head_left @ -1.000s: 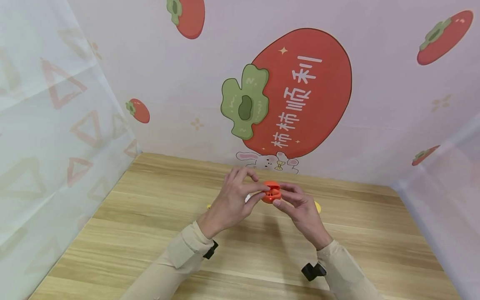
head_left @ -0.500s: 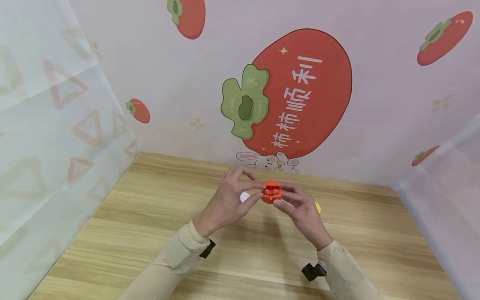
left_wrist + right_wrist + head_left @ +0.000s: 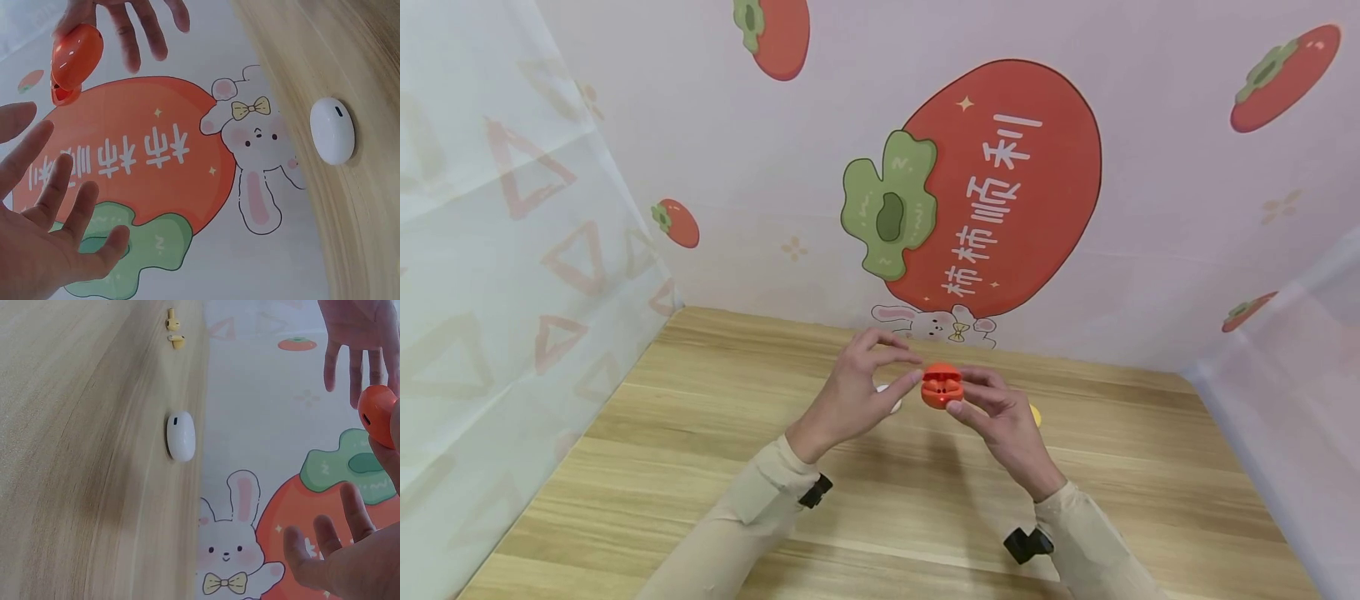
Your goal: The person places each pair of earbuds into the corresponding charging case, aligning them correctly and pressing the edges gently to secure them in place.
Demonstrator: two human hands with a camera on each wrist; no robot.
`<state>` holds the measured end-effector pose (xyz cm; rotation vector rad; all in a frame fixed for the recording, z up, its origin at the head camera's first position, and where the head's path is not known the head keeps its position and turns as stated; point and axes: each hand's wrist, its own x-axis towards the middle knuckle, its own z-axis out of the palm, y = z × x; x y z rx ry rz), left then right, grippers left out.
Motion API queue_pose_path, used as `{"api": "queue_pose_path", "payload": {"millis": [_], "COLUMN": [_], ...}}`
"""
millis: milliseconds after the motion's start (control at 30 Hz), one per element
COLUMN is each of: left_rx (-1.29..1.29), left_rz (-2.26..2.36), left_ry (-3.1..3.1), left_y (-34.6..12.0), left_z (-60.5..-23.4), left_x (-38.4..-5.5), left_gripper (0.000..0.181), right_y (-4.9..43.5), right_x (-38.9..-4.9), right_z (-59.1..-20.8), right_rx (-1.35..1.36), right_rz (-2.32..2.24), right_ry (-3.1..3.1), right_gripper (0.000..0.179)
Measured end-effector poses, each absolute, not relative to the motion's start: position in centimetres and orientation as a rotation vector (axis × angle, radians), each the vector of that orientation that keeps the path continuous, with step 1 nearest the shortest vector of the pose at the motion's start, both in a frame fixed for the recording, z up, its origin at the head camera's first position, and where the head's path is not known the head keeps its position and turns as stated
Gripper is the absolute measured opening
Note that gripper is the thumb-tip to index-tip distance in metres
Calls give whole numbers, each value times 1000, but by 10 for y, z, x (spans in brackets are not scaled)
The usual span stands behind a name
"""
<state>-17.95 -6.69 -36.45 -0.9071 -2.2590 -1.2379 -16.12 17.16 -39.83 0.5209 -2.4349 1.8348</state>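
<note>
An orange earbud case [image 3: 942,398] with its lid raised is held above the table, and orange earbuds [image 3: 934,386] show inside it. My right hand [image 3: 1009,423] pinches the case from its right side between thumb and fingers. Just left of the case is my left hand [image 3: 848,392], its fingers spread and holding nothing; in the left wrist view a gap separates these fingers from the case. Below, a white earbud case [image 3: 332,131] lies closed on the wooden table, partly covered by my left hand in the head view.
Two yellow earbuds [image 3: 174,325] lie on the wooden table [image 3: 715,417] beyond the white case in the right wrist view. A yellow object [image 3: 1036,415] is mostly hidden behind my right hand. A printed wall covering [image 3: 760,150] rises along the table's back edge.
My left fingers, earlier at the opening of the orange case, have drawn off it to the left and spread apart. The right hand keeps its hold on the case almost without moving.
</note>
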Motion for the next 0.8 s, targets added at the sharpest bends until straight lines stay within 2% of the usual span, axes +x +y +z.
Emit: {"api": "queue_pose_path", "payload": {"millis": [400, 800], "left_rx": [-693, -684], "left_rz": [-1479, -1551], "left_ry": [-2483, -2616], "left_y": [-62, -57], "left_z": [-364, -366], "left_x": [-180, -183], "left_gripper": [28, 32], "right_y": [170, 169], "right_x": [-161, -161], "right_z": [-399, -399], "right_rx": [559, 584], "right_rz": [1808, 1818], "right_ry": [-2453, -2447], "right_gripper": [30, 28]}}
